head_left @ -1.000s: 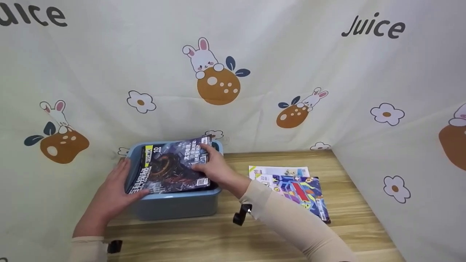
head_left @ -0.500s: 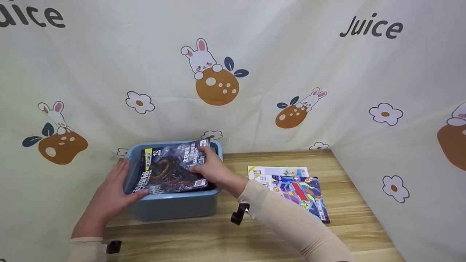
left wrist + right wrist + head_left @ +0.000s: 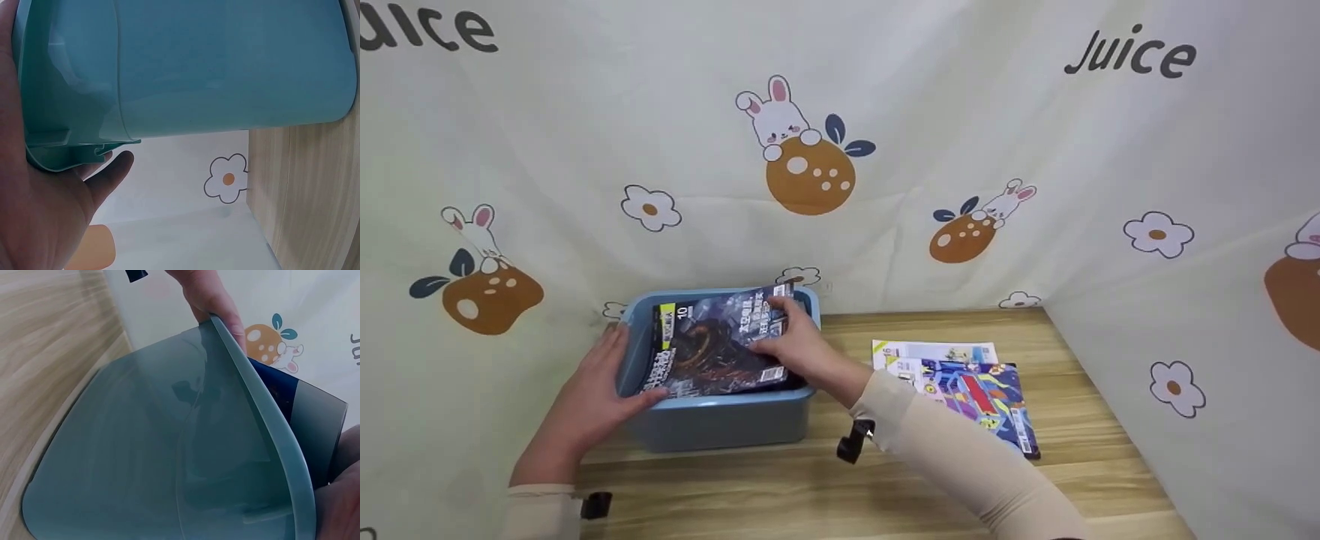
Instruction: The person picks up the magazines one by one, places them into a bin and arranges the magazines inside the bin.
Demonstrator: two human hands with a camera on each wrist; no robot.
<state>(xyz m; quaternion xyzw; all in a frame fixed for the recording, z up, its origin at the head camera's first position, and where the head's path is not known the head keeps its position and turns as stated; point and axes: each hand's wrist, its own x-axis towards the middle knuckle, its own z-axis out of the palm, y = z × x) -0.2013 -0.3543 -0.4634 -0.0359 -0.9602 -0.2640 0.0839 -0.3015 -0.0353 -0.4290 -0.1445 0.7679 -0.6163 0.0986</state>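
Note:
In the head view, a dark magazine (image 3: 720, 341) with a yellow strip and white lettering lies tilted in the mouth of a blue plastic bin (image 3: 727, 424). My right hand (image 3: 806, 349) grips its right edge, with the thumb on the cover. At the bin's front left corner, my left hand (image 3: 596, 401) holds the rim, its thumb over the front and its fingers along the left side. The right wrist view shows a corner of the magazine (image 3: 318, 422) sticking up past the rim. Whatever lies under the magazine is hidden.
Two more magazines overlap on the wooden table (image 3: 1080, 420) right of the bin: a colourful one (image 3: 979, 397) over a paler one (image 3: 922, 350). My right forearm partly covers them. A printed curtain (image 3: 900, 247) stands close behind the bin.
The magazine's lower left edge has shifted slightly right, off the bin's left rim, and its cover has settled a little. Both hands keep nearly the same places.

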